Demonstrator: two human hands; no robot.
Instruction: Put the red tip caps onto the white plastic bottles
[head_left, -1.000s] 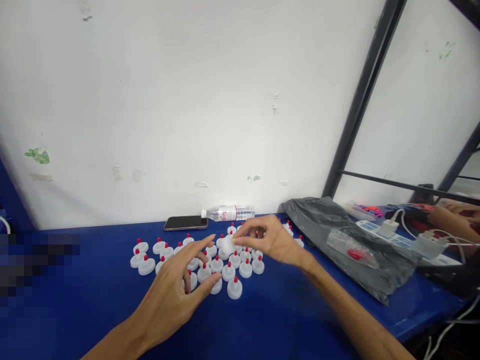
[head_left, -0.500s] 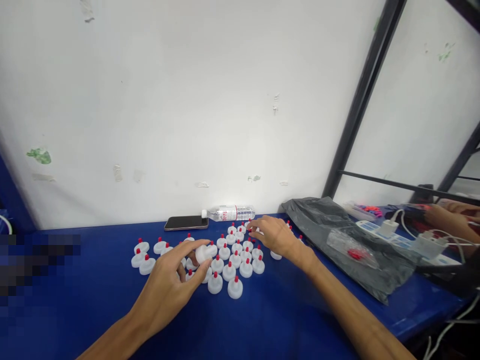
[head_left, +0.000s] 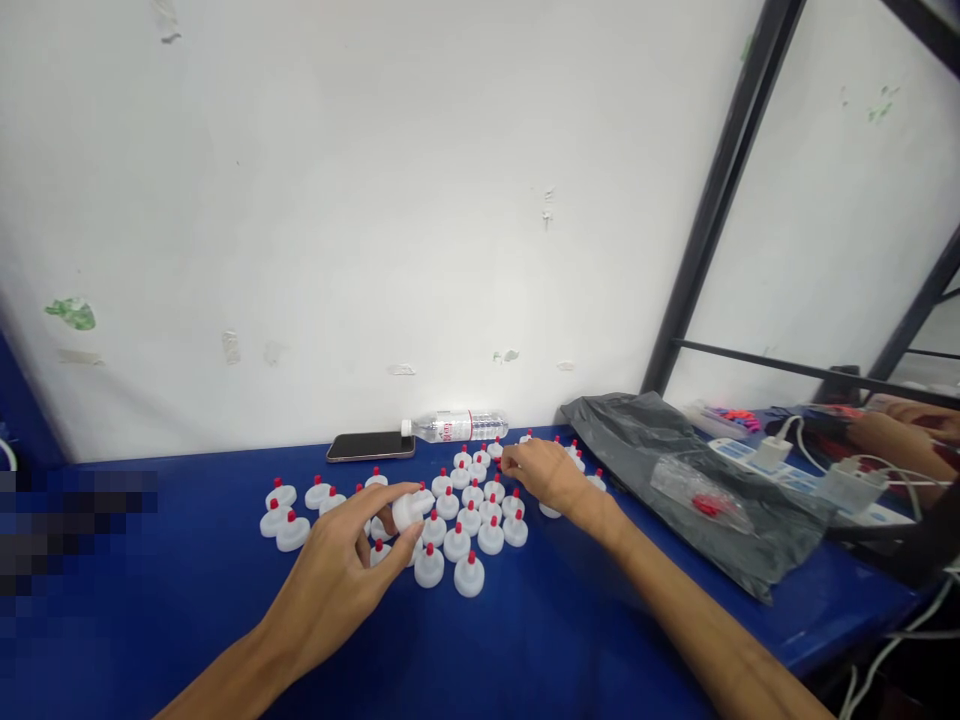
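Observation:
Several white caps with red tips (head_left: 469, 575) stand in rows on the blue table (head_left: 187, 600). My left hand (head_left: 337, 575) pinches one white cap (head_left: 406, 511) between thumb and fingers, just above the left part of the group. My right hand (head_left: 547, 474) reaches over the back right of the group, its fingers curled among the caps there. Whether it holds one is hidden.
A phone (head_left: 371, 446) and a lying water bottle (head_left: 454, 426) rest against the white wall. A grey plastic bag (head_left: 697, 490) with a clear packet of red parts lies to the right. Beyond it are a power strip (head_left: 780, 462) with chargers and another person's hand (head_left: 892, 435).
My left hand took the white cap from my right and drew it left over the group. My right hand moved back and down to the caps at the rear right.

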